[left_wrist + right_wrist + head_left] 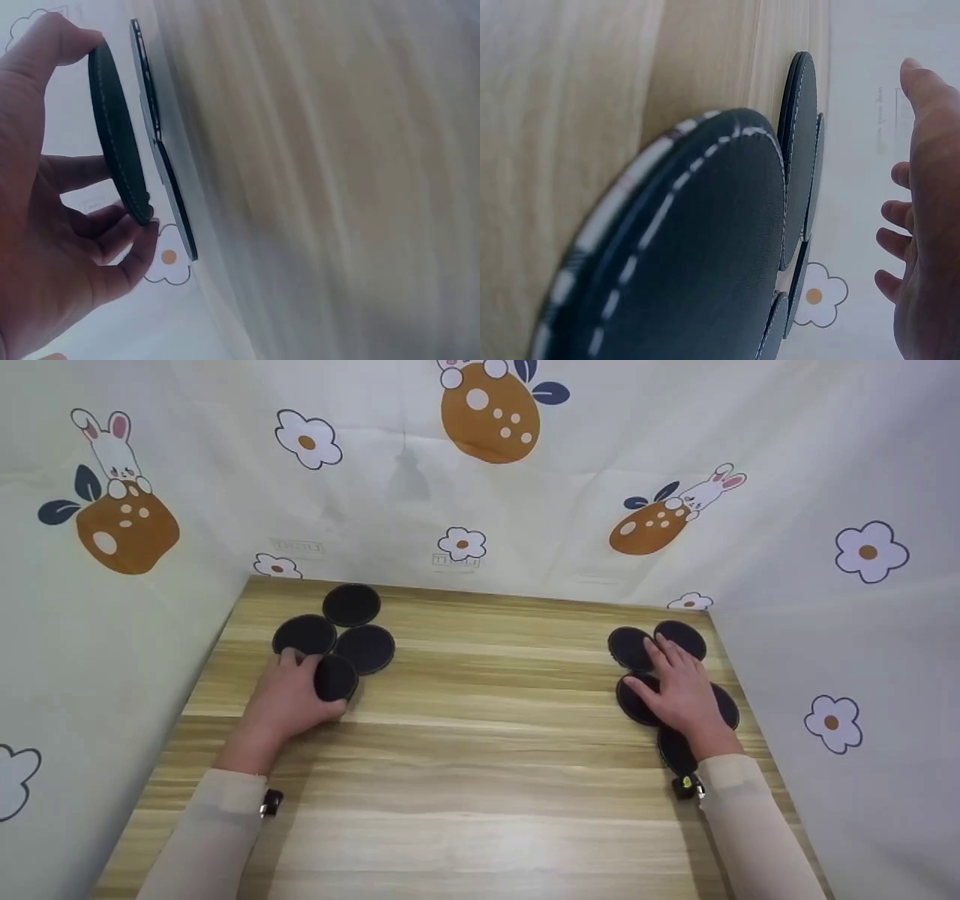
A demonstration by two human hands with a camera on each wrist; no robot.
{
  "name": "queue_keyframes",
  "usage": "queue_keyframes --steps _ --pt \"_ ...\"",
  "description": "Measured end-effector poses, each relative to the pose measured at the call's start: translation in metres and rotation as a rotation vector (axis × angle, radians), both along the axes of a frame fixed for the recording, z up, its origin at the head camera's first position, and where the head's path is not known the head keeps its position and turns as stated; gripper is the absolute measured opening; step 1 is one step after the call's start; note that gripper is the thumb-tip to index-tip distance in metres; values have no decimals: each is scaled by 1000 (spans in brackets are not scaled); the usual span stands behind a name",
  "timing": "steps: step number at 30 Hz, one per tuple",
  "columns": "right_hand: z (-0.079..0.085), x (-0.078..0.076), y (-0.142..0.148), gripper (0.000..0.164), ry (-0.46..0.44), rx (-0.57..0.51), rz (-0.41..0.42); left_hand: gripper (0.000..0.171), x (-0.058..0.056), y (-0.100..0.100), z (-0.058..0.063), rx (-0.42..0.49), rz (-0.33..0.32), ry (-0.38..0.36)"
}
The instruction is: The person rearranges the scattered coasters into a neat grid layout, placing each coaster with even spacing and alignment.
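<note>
My left hand (289, 697) holds a round black coaster (336, 679) by its edge, thumb on one side and fingers on the other. The left wrist view shows this stitched coaster (116, 131) raised off the table. Several other coasters lie just beyond it, among them one at the back (352, 604) and one to its right (366, 649). On the right side, my right hand (682, 694) is over a group of black coasters (637, 701), partly covering them. Seen from the right wrist, its fingers are apart from the large near coaster (697, 247) and grip nothing.
The coasters lie on a wood-grain table (487, 720). A pale curtain (375, 495) printed with rabbits and flowers hangs along the back and both sides, close to the table's edges. A dark wrist camera (685, 787) sits beside the right cuff.
</note>
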State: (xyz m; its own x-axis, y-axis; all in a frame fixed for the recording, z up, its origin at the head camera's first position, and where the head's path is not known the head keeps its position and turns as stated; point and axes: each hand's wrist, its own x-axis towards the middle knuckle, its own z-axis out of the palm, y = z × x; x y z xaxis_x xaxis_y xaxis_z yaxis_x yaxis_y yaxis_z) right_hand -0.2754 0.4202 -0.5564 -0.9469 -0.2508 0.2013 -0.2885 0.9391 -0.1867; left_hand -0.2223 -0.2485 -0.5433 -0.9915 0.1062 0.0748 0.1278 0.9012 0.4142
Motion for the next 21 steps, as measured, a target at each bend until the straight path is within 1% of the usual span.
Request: queue_keyframes --steps 3,11,21 --pt "0 0 1 89 -6 3 -2 94 -5 5 0 7 -18 43" --pt "2 2 2 90 -18 7 -14 96 -22 19 5 11 -57 111" --pt "2 4 4 88 -8 5 -15 98 -46 32 11 16 -109 102"
